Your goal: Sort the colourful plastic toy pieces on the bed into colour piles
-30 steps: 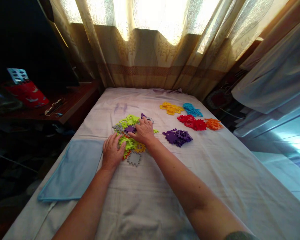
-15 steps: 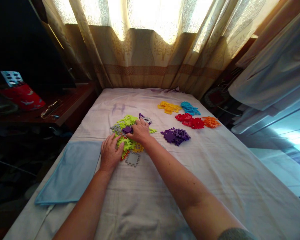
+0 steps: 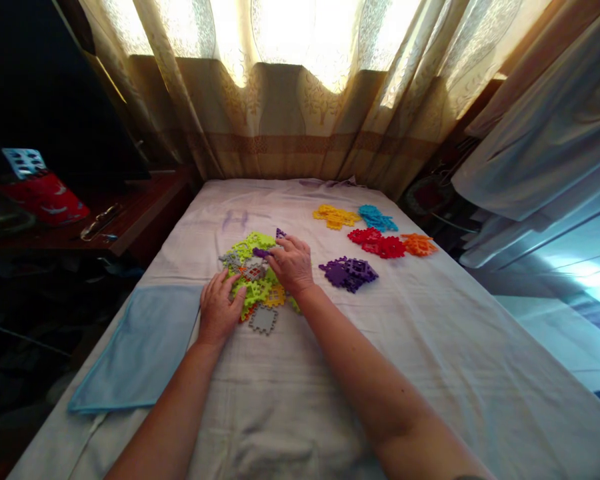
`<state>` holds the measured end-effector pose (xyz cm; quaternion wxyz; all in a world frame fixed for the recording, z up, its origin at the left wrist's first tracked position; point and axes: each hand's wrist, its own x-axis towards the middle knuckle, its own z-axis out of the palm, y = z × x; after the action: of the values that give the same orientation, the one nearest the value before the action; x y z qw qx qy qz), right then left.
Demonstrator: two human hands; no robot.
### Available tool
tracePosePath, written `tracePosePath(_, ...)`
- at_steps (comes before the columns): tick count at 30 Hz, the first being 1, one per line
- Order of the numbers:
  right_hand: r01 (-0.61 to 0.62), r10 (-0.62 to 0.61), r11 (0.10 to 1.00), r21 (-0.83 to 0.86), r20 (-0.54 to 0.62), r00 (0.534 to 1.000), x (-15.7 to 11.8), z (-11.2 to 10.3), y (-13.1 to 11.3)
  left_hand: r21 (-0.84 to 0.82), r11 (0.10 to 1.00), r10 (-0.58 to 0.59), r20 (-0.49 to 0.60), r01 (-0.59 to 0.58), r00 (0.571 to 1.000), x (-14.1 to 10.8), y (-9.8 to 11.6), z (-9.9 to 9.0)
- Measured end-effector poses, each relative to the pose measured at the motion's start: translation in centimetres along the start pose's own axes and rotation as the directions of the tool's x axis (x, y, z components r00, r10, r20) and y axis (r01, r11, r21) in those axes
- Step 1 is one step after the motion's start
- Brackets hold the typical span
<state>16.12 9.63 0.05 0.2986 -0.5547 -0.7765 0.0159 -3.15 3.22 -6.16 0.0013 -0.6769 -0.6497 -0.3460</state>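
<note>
Lone head view, facing forward and down over sheet toward curtain

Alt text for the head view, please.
Right hand grips a purple piece at a mixed, mostly green pile; left hand rests at its edge. Rightward lie a purple pile, red pile, orange pile, yellow pile and blue pile.

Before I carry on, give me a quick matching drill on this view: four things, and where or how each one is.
Things:
1. Left hand
2. Right hand
3. Orange pile
4. Light blue cloth

Places and states:
A. Just right of the red pile
B. Grip closed on a purple piece
C. Lying on the left part of the white sheet
D. Fingers spread at the left edge of the mixed pile

Pairs: 1-D, 2-B, 3-A, 4-C.
</note>
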Motion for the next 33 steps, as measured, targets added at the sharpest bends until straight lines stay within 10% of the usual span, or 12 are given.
tracePosePath(15,-0.458,0.477,0.874,0.163,-0.105,0.873,-9.7,-8.0,12.3,-0.010,1.000,0.029,-0.001,-0.029,1.000,0.1,-0.3,-0.1)
tracePosePath(26,-0.435,0.436,0.898,0.064,-0.239,0.867,-10.3,-8.1,12.9,-0.008,1.000,0.023,0.008,-0.023,1.000,0.2,-0.1,-0.2)
tracePosePath(33,-0.290,0.288,0.957,-0.005,-0.124,0.950,-7.3,-7.5,9.1,-0.017,1.000,0.021,0.005,-0.021,1.000,0.1,0.0,-0.2)
